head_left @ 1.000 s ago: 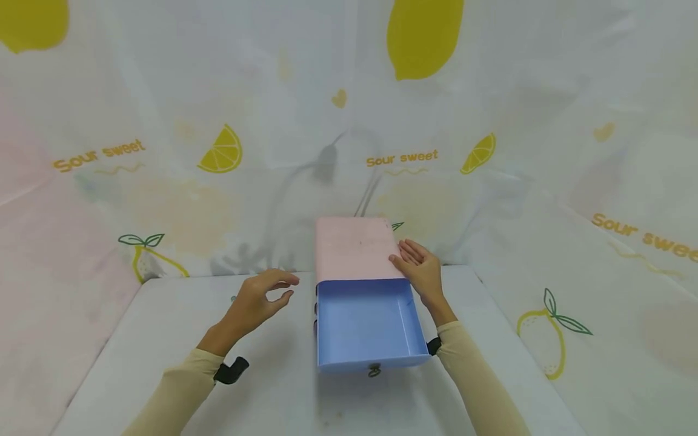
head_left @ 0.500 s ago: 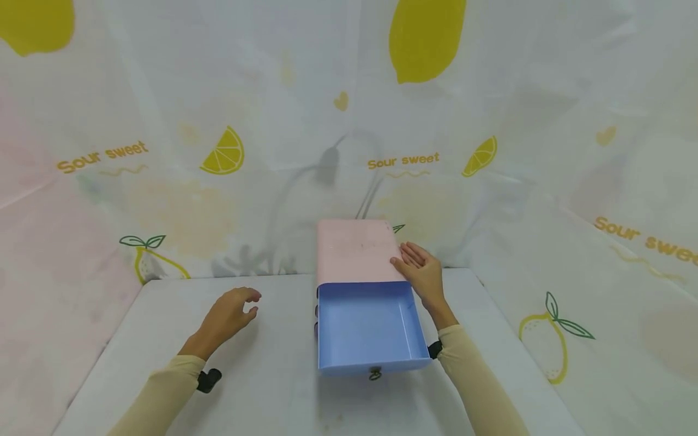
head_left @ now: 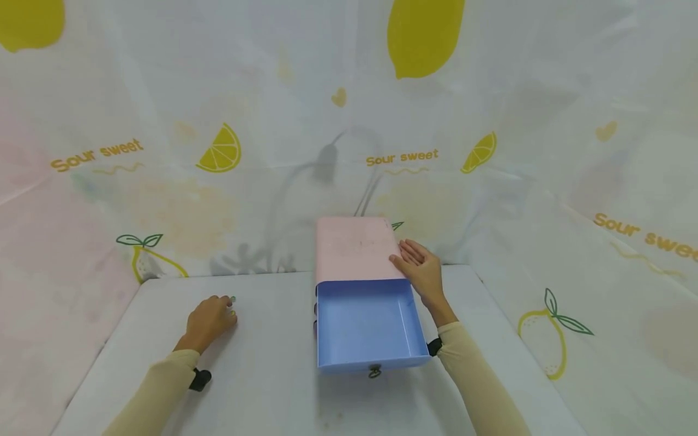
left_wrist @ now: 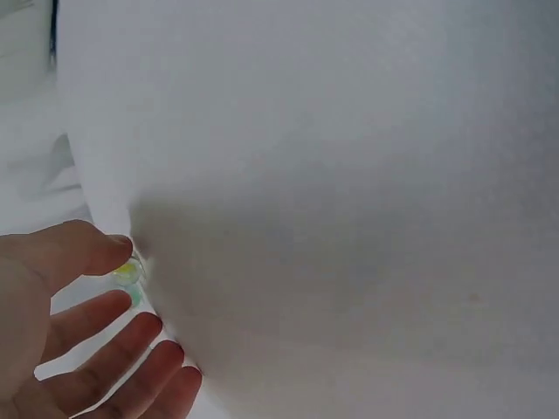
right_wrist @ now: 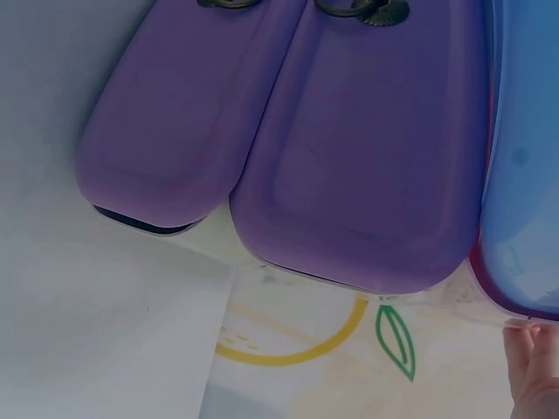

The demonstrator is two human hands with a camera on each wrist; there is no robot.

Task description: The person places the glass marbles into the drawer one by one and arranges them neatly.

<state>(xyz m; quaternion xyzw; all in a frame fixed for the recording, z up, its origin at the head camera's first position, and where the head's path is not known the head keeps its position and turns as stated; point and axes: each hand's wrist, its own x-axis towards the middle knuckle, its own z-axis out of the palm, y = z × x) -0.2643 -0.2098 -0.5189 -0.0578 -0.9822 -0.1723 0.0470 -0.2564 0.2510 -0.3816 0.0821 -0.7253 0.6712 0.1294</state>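
Note:
My left hand [head_left: 209,321] is low over the left part of the white table, its fingers loosely bent. In the left wrist view, a small clear round piece with a yellow centre [left_wrist: 127,269], like a glass marble, lies between thumb and index fingertips. A greenish one [left_wrist: 133,295] is beside it, near the index fingertip. My right hand [head_left: 421,269] rests against the right side of a pink drawer box [head_left: 357,248], thumb at the top edge and fingers extended. The box's blue drawer [head_left: 371,321] is pulled out toward me, its floor visible and a ring handle [head_left: 374,370] in front.
Purple drawer fronts [right_wrist: 358,157] with ring handles fill much of the right wrist view. Beneath the box lies the white table [head_left: 272,375]. A lemon-printed cloth [head_left: 300,121] hangs behind and at both sides.
My left hand has moved left, away from the box, and come down at the small round pieces. My right hand and the pulled-out drawer stay where they were.

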